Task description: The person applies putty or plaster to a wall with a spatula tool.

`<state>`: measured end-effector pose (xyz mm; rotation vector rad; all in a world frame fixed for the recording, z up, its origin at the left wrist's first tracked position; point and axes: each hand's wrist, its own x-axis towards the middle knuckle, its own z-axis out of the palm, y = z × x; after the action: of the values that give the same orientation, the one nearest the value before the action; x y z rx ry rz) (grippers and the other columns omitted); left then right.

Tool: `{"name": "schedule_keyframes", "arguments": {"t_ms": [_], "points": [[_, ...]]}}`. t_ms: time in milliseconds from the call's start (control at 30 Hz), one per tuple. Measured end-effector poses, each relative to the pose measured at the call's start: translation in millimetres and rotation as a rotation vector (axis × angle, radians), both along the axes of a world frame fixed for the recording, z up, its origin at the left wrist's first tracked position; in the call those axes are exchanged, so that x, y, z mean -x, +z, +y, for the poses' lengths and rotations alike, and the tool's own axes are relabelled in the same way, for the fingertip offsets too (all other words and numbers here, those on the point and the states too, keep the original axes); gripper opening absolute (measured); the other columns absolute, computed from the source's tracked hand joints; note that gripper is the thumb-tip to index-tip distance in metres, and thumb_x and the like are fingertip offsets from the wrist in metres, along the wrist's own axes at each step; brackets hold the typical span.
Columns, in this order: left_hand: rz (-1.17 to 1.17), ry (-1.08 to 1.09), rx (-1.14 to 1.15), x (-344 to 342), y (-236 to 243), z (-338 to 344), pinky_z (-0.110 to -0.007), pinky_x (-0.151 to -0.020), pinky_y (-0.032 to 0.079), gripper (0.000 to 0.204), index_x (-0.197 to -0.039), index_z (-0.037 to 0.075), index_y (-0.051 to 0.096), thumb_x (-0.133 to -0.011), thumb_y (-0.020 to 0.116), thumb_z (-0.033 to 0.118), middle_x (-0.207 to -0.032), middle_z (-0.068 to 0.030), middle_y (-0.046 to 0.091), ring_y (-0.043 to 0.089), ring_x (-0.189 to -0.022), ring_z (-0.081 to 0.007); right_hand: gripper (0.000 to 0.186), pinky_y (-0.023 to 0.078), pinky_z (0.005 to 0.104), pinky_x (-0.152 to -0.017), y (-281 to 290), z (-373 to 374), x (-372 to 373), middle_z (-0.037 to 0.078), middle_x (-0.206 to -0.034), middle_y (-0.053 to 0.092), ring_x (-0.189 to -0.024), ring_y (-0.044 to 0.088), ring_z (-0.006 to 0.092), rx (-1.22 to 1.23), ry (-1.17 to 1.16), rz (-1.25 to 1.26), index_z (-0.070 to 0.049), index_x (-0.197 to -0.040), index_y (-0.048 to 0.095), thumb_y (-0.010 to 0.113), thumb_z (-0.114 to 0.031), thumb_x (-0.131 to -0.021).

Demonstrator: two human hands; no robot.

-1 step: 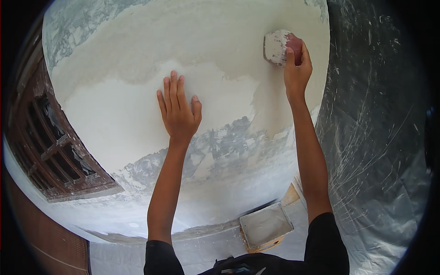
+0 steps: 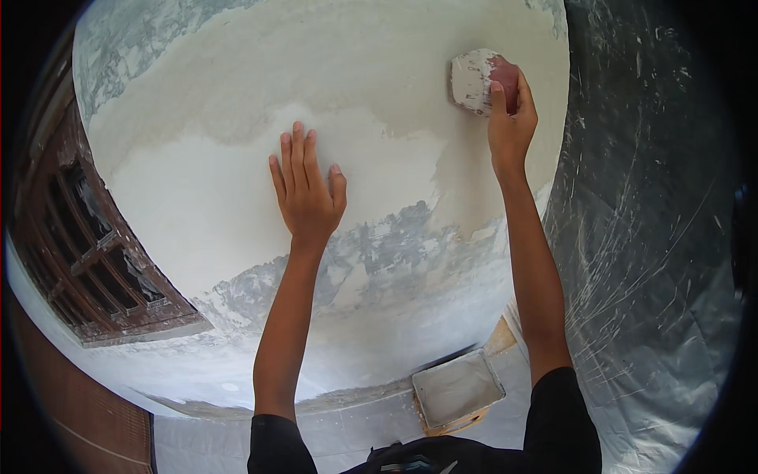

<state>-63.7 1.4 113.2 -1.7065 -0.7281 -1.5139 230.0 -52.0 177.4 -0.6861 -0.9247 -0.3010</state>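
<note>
Dark red, angular hand tool smeared with off-white paste: in the head view, you have it near the right edge of the pale plastered wall, toward the top right corner, apparently flat against the surface.
Shift of the tool: against the frame just before, it sits a touch further left and slightly higher, away from the right edge; the change is very small.
Your right hand: it has gone along with the tool, thumb on the near face and fingers wrapped round the red end, so you are pinching that end firmly.
Your left hand: almost unmoved near the wall's middle, holding nothing, fingers straight and lightly spread, thumb out; it seems to rest on the wall, but you cannot confirm how hard it presses.
Damp-looking beige coat: no clear difference shows under the tool.
Meaning for the work: such a slight slide suggests you are mid-stroke, smoothing the coat, with the grip secure.
Rectangular tray of greyish paste: unchanged, just off the wall's bottom edge.
Brown wooden barred window: unchanged, along the wall's left edge, well apart from the tool.
</note>
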Motion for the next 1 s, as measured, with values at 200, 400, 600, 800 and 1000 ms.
{"name": "schedule_keyframes", "arguments": {"t_ms": [200, 400, 600, 800, 1000], "points": [[0.003, 0.021, 0.000, 12, 0, 0, -0.053, -0.120, 0.022, 0.058, -0.145, 0.002, 0.045, -0.091, 0.056, 0.017, -0.157, -0.0144, 0.041, 0.033, -0.148, -0.0313, 0.051, 0.035, 0.0336, -0.097, -21, -7, 71, 0.003, -0.091, 0.053, -0.087, 0.046, 0.0186, 0.173, -0.183, -0.575, -0.014, -0.143, 0.057, 0.069, -0.026, -0.094], [0.003, 0.020, -0.017, 1, 1, 0, -0.052, -0.121, 0.022, 0.058, -0.145, 0.001, 0.045, -0.090, 0.056, 0.016, -0.156, -0.0148, 0.041, 0.034, -0.148, -0.0317, 0.053, 0.047, 0.0326, -0.087, -4, 4, -17, 0.013, -0.112, 0.053, -0.086, 0.052, 0.0173, 0.014, -0.156, 0.029, -0.009, -0.144, 0.055, 0.068, -0.026, -0.095], [0.001, 0.046, -0.010, 8, -1, 1, -0.052, -0.121, 0.022, 0.058, -0.145, 0.002, 0.045, -0.090, 0.056, 0.016, -0.156, -0.0147, 0.042, 0.034, -0.148, -0.0317, 0.054, 0.042, 0.0328, -0.089, -22, -11, 39, 0.010, -0.104, 0.060, -0.086, 0.049, 0.0180, 0.136, -0.081, -0.220, -0.008, -0.145, 0.052, 0.067, -0.025, -0.096], [-0.003, 0.033, -0.008, 7, 0, 0, -0.053, -0.121, 0.022, 0.058, -0.145, 0.002, 0.045, -0.089, 0.056, 0.015, -0.156, -0.0146, 0.042, 0.035, -0.147, -0.0317, 0.051, 0.036, 0.0336, -0.092, -22, -4, 33, 0.008, -0.098, 0.064, -0.087, 0.047, 0.0181, 0.136, -0.140, -0.298, -0.009, -0.143, 0.056, 0.069, -0.024, -0.095], [-0.008, 0.039, -0.012, 1, 0, 0, -0.053, -0.120, 0.022, 0.058, -0.145, 0.002, 0.045, -0.089, 0.056, 0.015, -0.156, -0.0145, 0.043, 0.035, -0.147, -0.0319, 0.052, 0.047, 0.0345, -0.097, -17, -4, -28, 0.013, -0.114, 0.055, -0.106, 0.058, 0.0211, -0.049, 0.006, 0.121, -0.005, -0.145, 0.051, 0.064, -0.021, -0.098]]}}
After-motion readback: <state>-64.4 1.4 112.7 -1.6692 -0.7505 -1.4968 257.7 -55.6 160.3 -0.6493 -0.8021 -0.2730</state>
